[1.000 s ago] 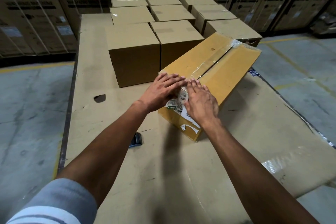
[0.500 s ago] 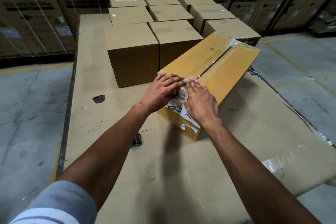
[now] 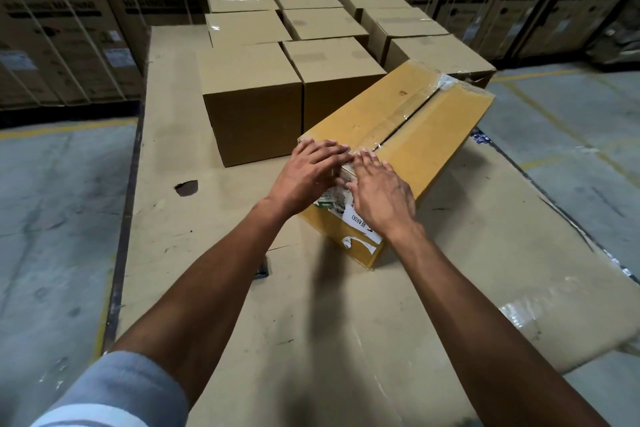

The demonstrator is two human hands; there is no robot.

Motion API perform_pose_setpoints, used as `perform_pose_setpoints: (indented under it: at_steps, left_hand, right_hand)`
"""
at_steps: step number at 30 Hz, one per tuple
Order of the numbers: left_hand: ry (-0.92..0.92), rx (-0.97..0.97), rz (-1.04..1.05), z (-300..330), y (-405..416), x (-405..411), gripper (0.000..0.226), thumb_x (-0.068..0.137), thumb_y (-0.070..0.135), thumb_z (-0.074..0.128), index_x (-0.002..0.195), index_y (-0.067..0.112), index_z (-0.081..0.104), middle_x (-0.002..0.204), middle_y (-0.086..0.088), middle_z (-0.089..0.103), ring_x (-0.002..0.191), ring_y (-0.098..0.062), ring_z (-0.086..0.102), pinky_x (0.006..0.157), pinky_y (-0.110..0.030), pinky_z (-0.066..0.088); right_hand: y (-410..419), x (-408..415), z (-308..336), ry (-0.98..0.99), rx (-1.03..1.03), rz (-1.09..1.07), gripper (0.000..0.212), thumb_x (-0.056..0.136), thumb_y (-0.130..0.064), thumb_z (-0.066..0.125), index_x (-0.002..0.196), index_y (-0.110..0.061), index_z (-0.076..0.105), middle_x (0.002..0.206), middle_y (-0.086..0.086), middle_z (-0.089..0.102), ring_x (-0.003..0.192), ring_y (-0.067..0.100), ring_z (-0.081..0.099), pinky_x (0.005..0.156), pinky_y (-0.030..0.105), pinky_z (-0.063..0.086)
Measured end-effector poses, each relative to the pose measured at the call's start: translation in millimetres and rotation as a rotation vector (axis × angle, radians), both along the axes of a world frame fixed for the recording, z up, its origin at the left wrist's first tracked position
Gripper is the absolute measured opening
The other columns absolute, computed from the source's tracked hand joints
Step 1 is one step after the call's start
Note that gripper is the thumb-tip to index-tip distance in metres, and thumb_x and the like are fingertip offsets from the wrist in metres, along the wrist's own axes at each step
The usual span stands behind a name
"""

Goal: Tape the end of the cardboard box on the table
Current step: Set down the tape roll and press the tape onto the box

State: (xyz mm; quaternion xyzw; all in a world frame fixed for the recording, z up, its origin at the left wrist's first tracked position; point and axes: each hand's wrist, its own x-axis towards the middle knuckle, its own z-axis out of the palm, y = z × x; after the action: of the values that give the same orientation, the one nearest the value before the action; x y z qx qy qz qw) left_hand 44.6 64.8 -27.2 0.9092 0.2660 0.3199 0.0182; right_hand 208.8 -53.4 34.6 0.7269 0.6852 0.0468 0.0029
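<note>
Box lies angled on the desk, just right of the plain cartons. Clear tape runs along the box's top seam. Both hands lie flat on the box's near end, side by side over the top edge: left hand and right hand, fingers spread open, gripping nothing. A torn label shows on the box's end face below the hands. A small dark object sits on the desk left of the box, partly behind the left forearm.

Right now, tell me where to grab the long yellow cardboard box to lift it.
Grip the long yellow cardboard box by its two long sides, one from each flank. It lies flat and angled away, both sides unobstructed; the near end is under the left hand and right hand.
</note>
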Motion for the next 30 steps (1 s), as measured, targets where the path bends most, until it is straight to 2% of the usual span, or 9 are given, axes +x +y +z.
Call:
perform_pose_setpoints:
  at_steps: [3, 5, 9, 11, 17, 21, 24, 26, 30]
  left_hand:
    - [0.045, 0.027, -0.018, 0, 0, -5, 0.068, 0.097, 0.034, 0.075, 0.159, 0.025, 0.05, 0.165, 0.001, 0.05, 0.156, -0.025, 0.039, 0.129, -0.052, 0.022]
    - [0.045, 0.012, -0.021, 2, -1, -6, 0.067, 0.098, 0.035, 0.075, 0.159, 0.026, 0.05, 0.165, 0.001, 0.05, 0.156, -0.024, 0.038, 0.13, -0.051, 0.02]
    - [-0.003, -0.087, -0.01, 7, -5, -2, 0.048, 0.113, 0.047, 0.044, 0.157, 0.03, 0.054, 0.162, 0.005, 0.053, 0.155, -0.019, 0.039, 0.131, -0.048, 0.019]
    - [-0.021, -0.081, 0.012, 6, -5, 1, 0.046, 0.114, 0.044, 0.04, 0.154, 0.03, 0.058, 0.159, 0.005, 0.056, 0.153, -0.019, 0.043, 0.129, -0.049, 0.023]
    - [-0.006, -0.004, -0.016, 0, 3, -2, 0.051, 0.108, 0.041, 0.048, 0.155, 0.024, 0.057, 0.159, 0.001, 0.057, 0.151, -0.025, 0.047, 0.125, -0.051, 0.029]
    - [0.083, 0.076, -0.054, -2, 8, -9, 0.07, 0.099, 0.031, 0.071, 0.163, 0.023, 0.043, 0.168, -0.001, 0.046, 0.157, -0.025, 0.038, 0.129, -0.05, 0.025]
    - [0.092, 0.059, -0.061, 1, 7, -11, 0.076, 0.097, 0.029, 0.076, 0.165, 0.023, 0.041, 0.169, -0.001, 0.044, 0.159, -0.025, 0.035, 0.13, -0.051, 0.024]
    - [0.092, 0.033, -0.062, 4, 6, -11, 0.069, 0.102, 0.034, 0.07, 0.164, 0.023, 0.042, 0.169, -0.001, 0.044, 0.159, -0.024, 0.034, 0.13, -0.051, 0.024]
    - [0.052, -0.013, -0.013, 2, 2, -4, 0.052, 0.113, 0.046, 0.042, 0.16, 0.027, 0.049, 0.166, 0.003, 0.049, 0.157, -0.021, 0.037, 0.129, -0.05, 0.024]
  right_hand:
    - [-3, -3, 2, -0.038, -0.006, 0.004, 0.078, 0.107, -0.041, 0.049, 0.166, -0.009, 0.01, 0.175, 0.011, 0.012, 0.162, 0.022, 0.016, 0.13, 0.037, 0.013]
    - [-5, -2, 3, -0.037, -0.005, 0.001, 0.08, 0.106, -0.041, 0.051, 0.167, -0.009, 0.009, 0.176, 0.01, 0.011, 0.162, 0.022, 0.015, 0.13, 0.038, 0.014]
    - [-4, 0, 4, 0.055, 0.009, -0.01, 0.064, 0.112, -0.045, 0.023, 0.166, -0.011, 0.016, 0.174, 0.009, 0.018, 0.161, 0.021, 0.02, 0.129, 0.036, 0.014]
    - [-3, -3, 4, 0.077, 0.023, -0.032, 0.063, 0.113, -0.045, 0.015, 0.166, -0.011, 0.02, 0.173, 0.007, 0.022, 0.16, 0.019, 0.023, 0.129, 0.037, 0.016]
    - [-2, -7, 1, 0.039, 0.043, -0.061, 0.065, 0.112, -0.05, 0.013, 0.165, -0.014, 0.024, 0.172, 0.006, 0.027, 0.159, 0.02, 0.026, 0.128, 0.04, 0.021]
    - [-3, -8, -2, -0.019, 0.049, -0.06, 0.065, 0.113, -0.049, 0.014, 0.165, -0.012, 0.022, 0.172, 0.009, 0.027, 0.159, 0.023, 0.027, 0.127, 0.04, 0.024]
    - [-3, -6, -2, -0.047, 0.022, -0.042, 0.067, 0.111, -0.051, 0.015, 0.166, -0.012, 0.015, 0.173, 0.01, 0.021, 0.16, 0.023, 0.023, 0.128, 0.039, 0.021]
    - [-4, -6, -2, -0.053, 0.012, -0.037, 0.069, 0.111, -0.052, 0.018, 0.166, -0.012, 0.013, 0.174, 0.01, 0.019, 0.16, 0.024, 0.022, 0.128, 0.039, 0.02]
    - [-4, -3, -4, -0.069, 0.007, -0.023, 0.072, 0.11, -0.051, 0.029, 0.167, -0.011, 0.009, 0.175, 0.011, 0.014, 0.161, 0.024, 0.019, 0.128, 0.038, 0.018]
